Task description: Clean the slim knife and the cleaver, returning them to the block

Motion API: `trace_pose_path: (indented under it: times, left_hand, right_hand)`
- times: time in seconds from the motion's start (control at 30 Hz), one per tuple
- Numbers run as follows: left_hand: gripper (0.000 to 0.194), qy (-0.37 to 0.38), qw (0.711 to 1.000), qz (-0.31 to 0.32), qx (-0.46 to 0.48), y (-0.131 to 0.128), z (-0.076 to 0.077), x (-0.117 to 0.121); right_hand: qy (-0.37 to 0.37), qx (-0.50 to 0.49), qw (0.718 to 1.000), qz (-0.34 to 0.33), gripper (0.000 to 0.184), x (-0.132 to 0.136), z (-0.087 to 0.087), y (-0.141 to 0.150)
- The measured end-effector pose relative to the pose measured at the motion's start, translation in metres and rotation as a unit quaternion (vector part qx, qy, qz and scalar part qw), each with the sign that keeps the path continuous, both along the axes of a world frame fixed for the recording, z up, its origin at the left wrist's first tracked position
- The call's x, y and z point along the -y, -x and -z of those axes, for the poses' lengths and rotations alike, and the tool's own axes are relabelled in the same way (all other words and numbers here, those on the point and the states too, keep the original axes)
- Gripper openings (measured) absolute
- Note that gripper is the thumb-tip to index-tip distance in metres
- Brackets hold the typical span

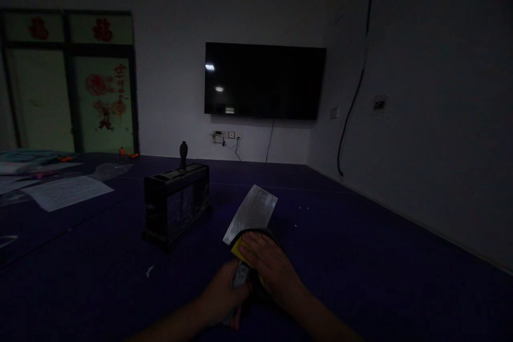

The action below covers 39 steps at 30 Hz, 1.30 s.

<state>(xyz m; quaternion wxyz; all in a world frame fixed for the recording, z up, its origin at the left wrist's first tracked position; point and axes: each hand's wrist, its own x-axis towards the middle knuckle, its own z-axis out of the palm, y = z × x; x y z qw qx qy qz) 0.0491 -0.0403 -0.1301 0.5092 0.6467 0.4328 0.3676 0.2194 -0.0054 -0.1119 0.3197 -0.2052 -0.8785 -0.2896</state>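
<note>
Head view, dim room: the left hand (224, 291) is wrapped around the handle of a cleaver (251, 211), whose broad pale blade points away and up over the dark worktop (360, 267). The right hand (269, 264) lies flat, fingers together, pressing a yellow sponge (237, 248) against the base of the blade, just where it meets the handle. A dark knife block (176, 204) with one handle sticking up stands near, to the left; papers (66, 191) lie well apart at the far left. To wipe well, I judge the sponge should travel from spine toward edge with fingertips kept behind the cutting edge, while the handle grip stays firm so the blade cannot twist.
</note>
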Motion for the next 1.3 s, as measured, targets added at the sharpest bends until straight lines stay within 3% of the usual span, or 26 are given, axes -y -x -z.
trace_pose_path:
  times: [0.2, 0.4, 0.7, 0.83, 0.97, 1.13, 1.3]
  left_hand:
    - [0.022, -0.084, 0.996, -0.022, 0.012, 0.000, -0.008, 0.003]
    - [0.028, 0.008, 1.000, 0.018, -0.001, 0.002, -0.008, 0.008]
    - [0.030, 0.020, 0.999, 0.047, 0.014, 0.001, -0.003, 0.002]
    - [0.023, -0.024, 1.000, 0.012, 0.013, 0.000, -0.004, 0.002]
    - [0.026, -0.001, 0.999, 0.026, 0.027, 0.001, -0.001, 0.002]
    - [0.027, -0.054, 0.998, -0.012, 0.026, 0.001, -0.001, 0.000]
    - [0.033, -0.003, 1.000, -0.008, -0.003, 0.000, 0.001, 0.000]
  right_hand:
    - [-0.031, -0.032, 0.999, 0.027, 0.054, -0.001, 0.000, 0.002]
    - [-0.061, -0.060, 0.995, 0.050, 0.054, -0.007, 0.001, 0.000]
    - [-0.045, -0.101, 0.989, 0.100, 0.066, -0.015, 0.008, -0.002]
    - [-0.059, -0.099, 0.991, 0.066, 0.061, -0.015, 0.006, -0.004]
    - [-0.050, -0.077, 0.996, 0.003, 0.052, -0.012, 0.004, -0.006]
    - [-0.037, -0.019, 0.998, -0.053, 0.039, -0.004, 0.002, -0.006]
    - [-0.030, -0.002, 0.997, -0.069, 0.035, -0.001, 0.000, -0.007]
